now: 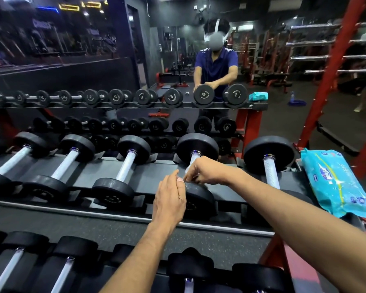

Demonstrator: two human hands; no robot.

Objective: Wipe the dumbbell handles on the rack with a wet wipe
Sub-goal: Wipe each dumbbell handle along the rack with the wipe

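Several black dumbbells with knurled silver handles lie on the top shelf of the rack [156,216]. My right hand [205,171] curls round the handle [193,158] of the fourth dumbbell, with a pale wet wipe [187,170] wrapped between fingers and metal. My left hand [170,199] rests with straight fingers against the near black head [199,199] of that same dumbbell, thumb at its top edge. The lower part of the handle is hidden by my hands.
A turquoise pack of wet wipes [336,182] lies at the rack's right end. Another dumbbell handle [272,173] is to the right, others [126,166] to the left. A lower shelf of dumbbells [68,267] sits below. A mirror behind reflects a person and the gym.
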